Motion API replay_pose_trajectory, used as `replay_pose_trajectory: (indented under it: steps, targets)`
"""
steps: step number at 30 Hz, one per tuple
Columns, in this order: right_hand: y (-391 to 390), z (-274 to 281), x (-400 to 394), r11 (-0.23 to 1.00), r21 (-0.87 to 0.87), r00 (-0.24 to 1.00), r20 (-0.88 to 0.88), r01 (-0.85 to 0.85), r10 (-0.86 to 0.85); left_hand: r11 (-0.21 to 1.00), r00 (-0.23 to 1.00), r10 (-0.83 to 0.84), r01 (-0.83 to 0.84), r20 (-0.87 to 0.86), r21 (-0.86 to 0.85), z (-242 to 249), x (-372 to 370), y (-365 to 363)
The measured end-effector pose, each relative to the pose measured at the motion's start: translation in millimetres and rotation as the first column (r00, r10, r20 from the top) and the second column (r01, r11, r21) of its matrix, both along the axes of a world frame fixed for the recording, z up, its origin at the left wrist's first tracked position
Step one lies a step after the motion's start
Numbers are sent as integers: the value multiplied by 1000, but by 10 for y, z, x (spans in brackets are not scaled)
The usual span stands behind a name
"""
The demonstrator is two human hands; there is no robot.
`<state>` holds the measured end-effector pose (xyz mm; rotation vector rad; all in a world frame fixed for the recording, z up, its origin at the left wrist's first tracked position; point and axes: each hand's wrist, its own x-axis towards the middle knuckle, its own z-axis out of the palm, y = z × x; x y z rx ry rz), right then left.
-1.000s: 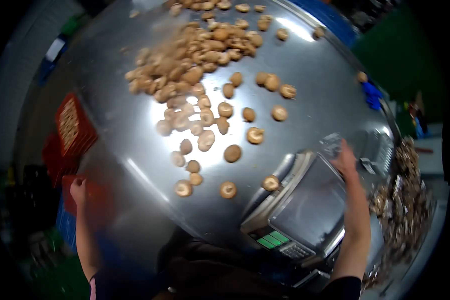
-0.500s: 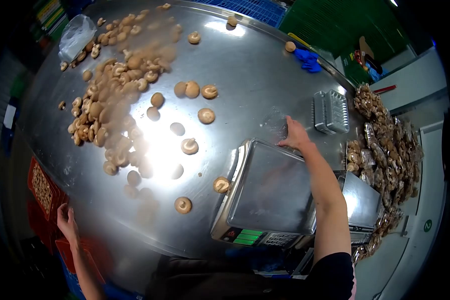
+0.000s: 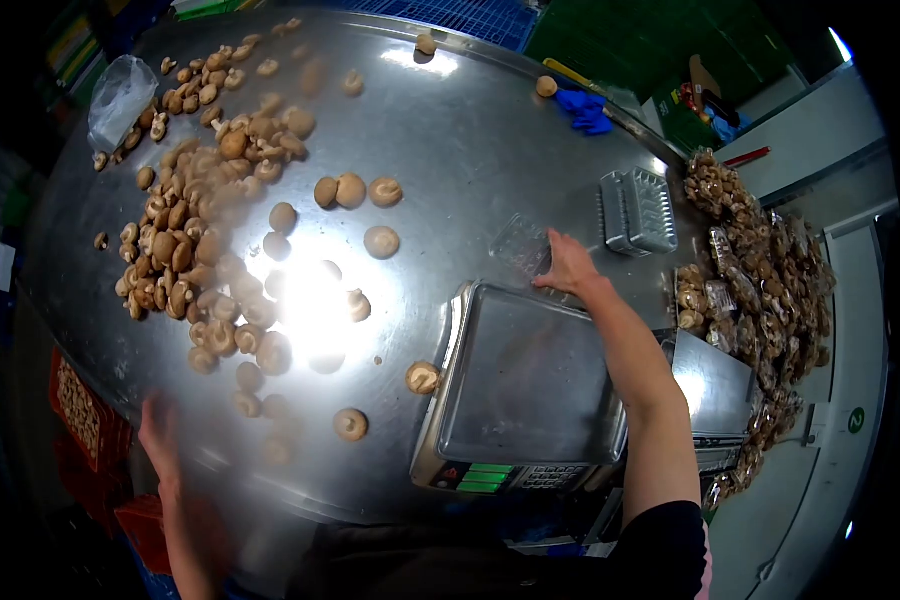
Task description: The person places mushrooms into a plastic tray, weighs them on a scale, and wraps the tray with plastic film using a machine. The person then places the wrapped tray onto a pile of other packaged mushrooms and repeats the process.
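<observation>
My right hand grips the edge of a clear plastic tray, which lies at the metal table just beyond the scale. My left hand is at the table's near left edge, blurred, and its fingers are too smeared to read. Brown mushrooms lie in a large pile across the left of the table. Several single mushrooms are scattered around the middle, one mushroom touching the scale's left side.
Stacked clear trays stand right of my right hand. Packed mushrooms are heaped at the right. A blue glove lies at the far edge, a plastic bag at the far left. Red crates sit below the left edge.
The view has shifted, so the table contents appear further left. My left hand has moved inward over the table edge. The clear tray by my right hand shows more sharply.
</observation>
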<state>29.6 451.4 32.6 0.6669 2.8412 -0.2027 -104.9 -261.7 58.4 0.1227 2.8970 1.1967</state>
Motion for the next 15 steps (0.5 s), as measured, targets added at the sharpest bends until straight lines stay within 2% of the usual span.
replay_pose_trajectory:
  steps: [2,5,8,11,14,15]
  targets:
    - [112,-68,12,1000,-25,998,-62,10,-12,1000,999,25,-25,25,-7,21,52,54]
    - [117,-192,9,976,-67,976,90,207,-200,1000,1000,12,-12,-12,22,-186,108,-139]
    - [-65,73,-110,973,-50,956,203,224,-210,996,1000,-2,2,2,85,-197,194,-84]
    - [-14,-9,-18,975,-13,969,117,220,-217,989,999,-46,43,19,139,-184,251,10]
    - [338,223,-84,965,-203,974,187,167,-129,989,995,-88,82,53,119,-66,287,71]
    - [439,311,-68,917,-358,976,185,178,-117,989,993,-86,75,80,129,27,313,119]
